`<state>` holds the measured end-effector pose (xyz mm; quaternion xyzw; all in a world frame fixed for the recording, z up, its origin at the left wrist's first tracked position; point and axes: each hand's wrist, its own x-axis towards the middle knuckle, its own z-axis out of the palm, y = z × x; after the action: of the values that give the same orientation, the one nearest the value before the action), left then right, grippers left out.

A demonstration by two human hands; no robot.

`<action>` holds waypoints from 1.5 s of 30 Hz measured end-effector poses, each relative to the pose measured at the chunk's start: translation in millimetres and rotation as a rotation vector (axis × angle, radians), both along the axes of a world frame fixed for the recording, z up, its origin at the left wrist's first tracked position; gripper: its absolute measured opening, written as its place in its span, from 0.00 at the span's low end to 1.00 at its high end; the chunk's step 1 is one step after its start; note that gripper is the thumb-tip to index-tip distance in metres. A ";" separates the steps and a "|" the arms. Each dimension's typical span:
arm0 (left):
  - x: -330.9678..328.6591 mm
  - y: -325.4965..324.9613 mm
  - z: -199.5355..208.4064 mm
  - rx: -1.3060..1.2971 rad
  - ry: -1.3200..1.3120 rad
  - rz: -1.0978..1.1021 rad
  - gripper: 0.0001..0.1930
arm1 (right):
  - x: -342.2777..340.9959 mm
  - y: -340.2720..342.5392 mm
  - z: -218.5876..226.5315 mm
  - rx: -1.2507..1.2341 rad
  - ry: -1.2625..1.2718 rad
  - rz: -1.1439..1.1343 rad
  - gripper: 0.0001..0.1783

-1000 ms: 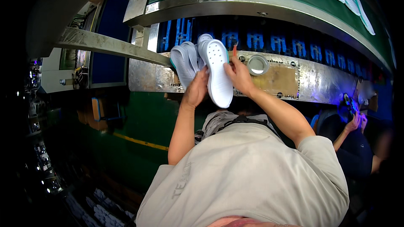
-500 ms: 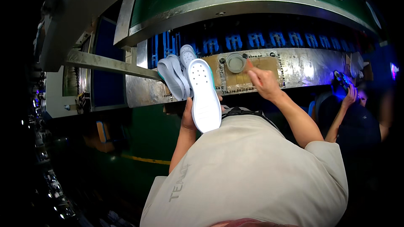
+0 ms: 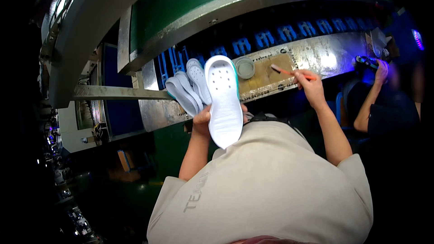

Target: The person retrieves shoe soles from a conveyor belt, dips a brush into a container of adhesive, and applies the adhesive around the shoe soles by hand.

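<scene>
My left hand (image 3: 202,121) is wrapped round the sides of a white shoe sole (image 3: 224,113). Its inner face is turned up, with a group of small holes at the far end and a green edge on the right. In my right hand (image 3: 312,89) is a small brush (image 3: 285,71) with an orange-red handle, pinched by the fingers, its bristle end pointing left. That brush is over the cardboard, apart from the sole. A round, shallow, pale dish (image 3: 245,68) stands between the sole and the brush. Left of the held sole, several grey-white soles (image 3: 184,94) lean together.
A metal ledge (image 3: 334,53) covered partly by taped cardboard (image 3: 264,77) runs across in front of me. Beyond are blue clamps (image 3: 263,39) and a green conveyor belt (image 3: 181,9). A metal bar (image 3: 117,92) crosses at left. Another person's hand (image 3: 382,70) works at far right.
My right hand has moved right, taking the brush away from beside the dish. The sole stays in my left hand. The whole view has shifted and tilted a little.
</scene>
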<state>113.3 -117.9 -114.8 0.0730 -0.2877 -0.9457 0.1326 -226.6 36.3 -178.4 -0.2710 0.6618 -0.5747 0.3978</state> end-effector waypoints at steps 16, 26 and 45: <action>31.9 -62.1 -21.0 -0.388 -0.247 0.462 0.61 | 61.1 -141.6 117.0 -0.436 0.415 0.716 0.12; 39.6 -82.7 9.1 -0.609 -0.295 0.677 0.62 | 65.6 -147.4 107.9 -0.448 0.673 0.860 0.09; 14.0 -85.2 -37.9 -0.689 -0.387 0.537 0.47 | 126.5 -131.5 98.1 -0.157 -0.502 0.321 0.15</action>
<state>127.3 -203.1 -152.8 0.2714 -0.5749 -0.6964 0.3329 -100.1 -95.2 -80.3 -0.2515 0.4453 -0.6029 0.6123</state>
